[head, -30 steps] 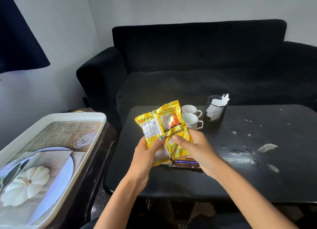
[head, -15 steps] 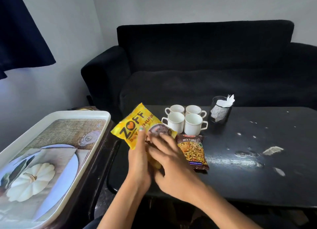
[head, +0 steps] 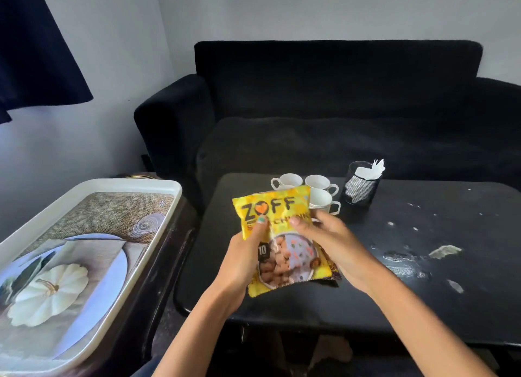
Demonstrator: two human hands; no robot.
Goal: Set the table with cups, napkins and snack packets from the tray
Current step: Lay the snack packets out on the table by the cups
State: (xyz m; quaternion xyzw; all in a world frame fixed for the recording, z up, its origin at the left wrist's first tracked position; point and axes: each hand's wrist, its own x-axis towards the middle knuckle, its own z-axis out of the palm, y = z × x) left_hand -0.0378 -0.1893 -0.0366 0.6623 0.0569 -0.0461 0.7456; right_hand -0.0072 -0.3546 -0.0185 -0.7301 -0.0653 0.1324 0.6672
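A yellow ZOFF snack packet (head: 284,241) is held face up above the near left part of the black table (head: 408,278). My left hand (head: 244,261) grips its left edge with the thumb on the front. My right hand (head: 329,244) holds its right side, thumb on the front. A dark packet (head: 335,276) peeks out under the yellow one's lower right corner. White cups (head: 320,191) stand together just behind the packet, partly hidden by it. A black mesh holder with white napkins (head: 361,184) stands to the right of the cups.
A white tray (head: 84,252) with a printed pumpkin picture sits on a dark stand left of the table. A black sofa (head: 338,108) runs behind the table. The table top shows white scuffs and chipped patches on its right half.
The yellow packet has turned from slanting left to upright and face up, and shifted right over the mixture packet. Both hands now hold its sides. The view moved slightly.
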